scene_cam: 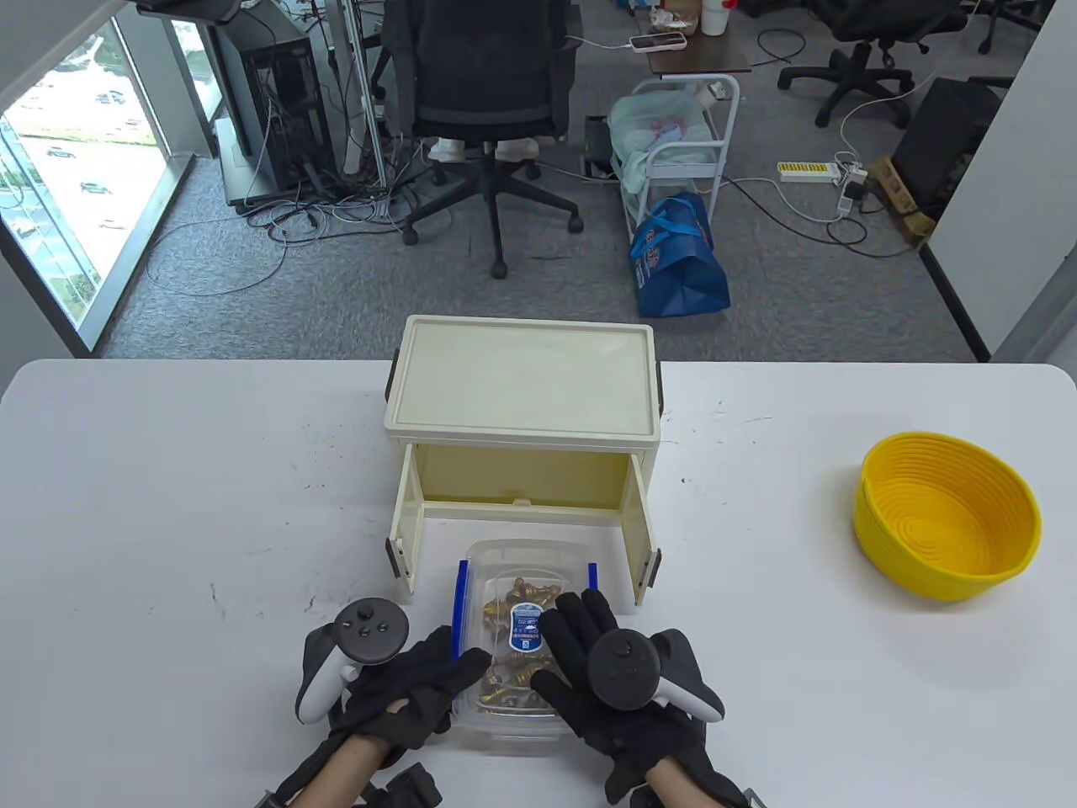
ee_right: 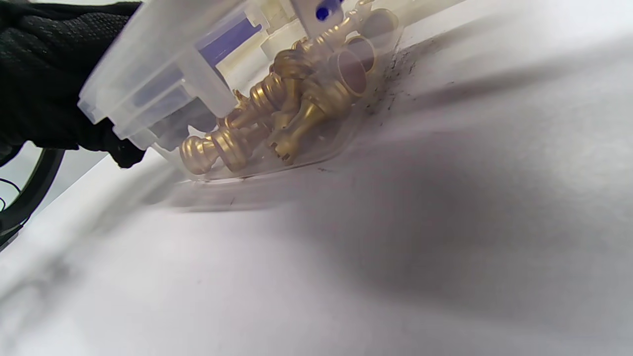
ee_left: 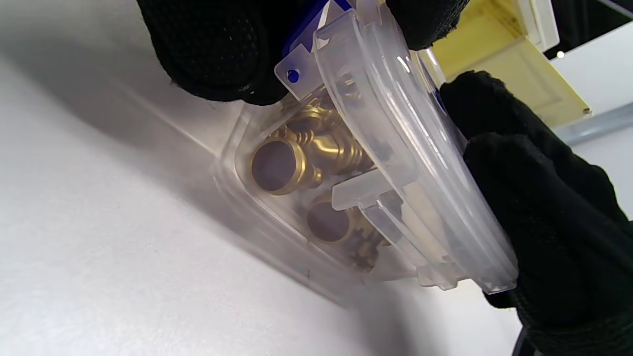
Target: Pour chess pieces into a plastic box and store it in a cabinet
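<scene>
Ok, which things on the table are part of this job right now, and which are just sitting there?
In the job:
- plastic box, lid on, both hands on it
- gold chess pieces inside it
- cabinet, doors open
- left hand
- right hand

Lying about:
- yellow basket, far right

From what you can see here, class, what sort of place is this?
Probably an office or lab: swivel chairs on grey carpet, a computer tower by the window, and a power strip with trailing cables.
</scene>
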`<state>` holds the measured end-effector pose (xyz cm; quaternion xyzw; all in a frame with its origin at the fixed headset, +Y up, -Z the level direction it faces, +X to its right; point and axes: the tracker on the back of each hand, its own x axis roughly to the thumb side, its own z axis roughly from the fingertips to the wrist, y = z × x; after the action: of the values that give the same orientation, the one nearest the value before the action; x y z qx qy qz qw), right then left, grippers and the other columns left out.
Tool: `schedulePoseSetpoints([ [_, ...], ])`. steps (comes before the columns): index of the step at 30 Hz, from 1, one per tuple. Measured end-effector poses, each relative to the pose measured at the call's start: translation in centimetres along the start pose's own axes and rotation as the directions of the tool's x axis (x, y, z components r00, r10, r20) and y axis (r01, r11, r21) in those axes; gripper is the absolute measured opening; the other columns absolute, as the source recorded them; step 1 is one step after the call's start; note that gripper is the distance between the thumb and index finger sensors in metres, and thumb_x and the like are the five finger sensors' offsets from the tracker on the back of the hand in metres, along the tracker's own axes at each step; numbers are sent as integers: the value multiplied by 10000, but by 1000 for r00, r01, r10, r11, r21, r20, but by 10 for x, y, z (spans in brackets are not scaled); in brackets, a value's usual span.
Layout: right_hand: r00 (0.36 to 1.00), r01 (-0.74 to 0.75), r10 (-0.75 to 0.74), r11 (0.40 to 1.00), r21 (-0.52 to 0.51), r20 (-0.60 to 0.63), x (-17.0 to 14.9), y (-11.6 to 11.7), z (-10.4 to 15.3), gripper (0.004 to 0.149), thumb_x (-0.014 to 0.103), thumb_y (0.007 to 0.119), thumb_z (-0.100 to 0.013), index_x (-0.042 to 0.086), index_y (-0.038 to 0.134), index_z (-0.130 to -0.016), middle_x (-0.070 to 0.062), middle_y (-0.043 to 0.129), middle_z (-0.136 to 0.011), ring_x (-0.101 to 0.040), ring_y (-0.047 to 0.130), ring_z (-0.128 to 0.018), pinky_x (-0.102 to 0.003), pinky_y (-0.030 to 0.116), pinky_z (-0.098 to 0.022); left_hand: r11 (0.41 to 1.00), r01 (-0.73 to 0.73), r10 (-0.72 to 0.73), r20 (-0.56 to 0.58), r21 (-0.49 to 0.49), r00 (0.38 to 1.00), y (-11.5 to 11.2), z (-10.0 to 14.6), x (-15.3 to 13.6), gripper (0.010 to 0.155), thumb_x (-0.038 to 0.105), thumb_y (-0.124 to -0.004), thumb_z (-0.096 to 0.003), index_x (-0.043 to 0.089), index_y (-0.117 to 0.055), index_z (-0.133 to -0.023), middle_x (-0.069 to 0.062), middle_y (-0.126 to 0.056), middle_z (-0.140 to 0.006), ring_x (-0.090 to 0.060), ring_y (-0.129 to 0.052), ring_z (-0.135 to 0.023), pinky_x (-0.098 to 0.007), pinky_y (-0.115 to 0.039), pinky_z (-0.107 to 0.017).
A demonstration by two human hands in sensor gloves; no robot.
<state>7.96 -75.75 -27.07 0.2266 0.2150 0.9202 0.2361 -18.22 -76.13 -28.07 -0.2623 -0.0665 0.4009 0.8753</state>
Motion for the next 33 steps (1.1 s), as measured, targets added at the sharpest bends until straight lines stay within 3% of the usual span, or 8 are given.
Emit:
schedulePoseSetpoints([
  [6, 1000, -2, 2, 1000, -12, 1, 1, 0, 0, 685, 496, 602, -635, 205, 287, -1169, -55, 117, -1230, -299, 20, -1125, -627, 297, -784, 951, 227, -235, 15, 211, 972, -10, 9, 12, 719, 425, -600, -712, -154, -533, -1133, -286, -856, -948, -302, -970, -656, -335, -910, -424],
  [14, 999, 45, -44, 999, -24, 22, -2, 1, 0, 687, 494, 610, -636, 209, 282, -1168, -45, 111, -1227, -290, -8, -1119, -640, 262, -779, 962, 181, -189, 19, 203, 982, -13, 11, 7, 743, 467, -592, -706, -132, -526, -1140, -260, -856, -952, -278, -973, -645, -340, -910, -413],
  [18, 995, 77, -72, 995, -65, 71, -1, -4, 8, 709, 497, 618, -632, 184, 274, -1166, -107, 128, -1220, -362, 63, -1110, -642, 303, -768, 978, 106, -111, 18, 178, 994, -11, 10, 2, 751, 484, -606, -701, -114, -524, -1149, -255, -851, -961, -275, -974, -642, -345, -909, -416],
  [21, 996, 65, -53, 982, -178, 73, 3, -12, 21, 720, 499, 623, -630, 143, 293, -1162, -164, 194, -1208, -443, 224, -1099, -624, 407, -748, 984, 77, -81, 18, 164, 997, -10, 9, 0, 756, 486, -613, -699, -113, -522, -1153, -257, -847, -966, -282, -971, -645, -350, -907, -420],
  [25, 999, -11, -2, 964, -267, -48, 3, -24, 37, 732, 499, 641, -625, 70, 365, -1149, -257, 339, -1176, -499, 501, -1032, -577, 586, -687, 988, 46, -50, 26, 146, 998, -9, 7, -4, 769, 500, -616, -696, -104, -512, -1162, -249, -836, -976, -282, -963, -658, -356, -904, -431],
  [29, 981, 74, -113, 970, -233, -158, -10, -30, 35, 755, 502, 646, -632, -2, 387, -1132, -301, 555, -1101, -473, 731, -902, -489, 725, -601, 993, -11, 6, 38, 114, 999, -9, 5, -10, 785, 514, -612, -695, -97, -494, -1173, -258, -813, -993, -299, -951, -677, -377, -896, -451],
  [33, 925, 269, -294, 954, -134, -240, -25, -29, 20, 794, 530, 647, -632, -42, 390, -1120, -308, 613, -1062, -443, 798, -833, -442, 768, -544, 995, -29, 24, 47, 99, 999, -9, 4, -13, 797, 526, -611, -691, -94, -491, -1176, -258, -810, -996, -302, -949, -682, -383, -893, -458],
])
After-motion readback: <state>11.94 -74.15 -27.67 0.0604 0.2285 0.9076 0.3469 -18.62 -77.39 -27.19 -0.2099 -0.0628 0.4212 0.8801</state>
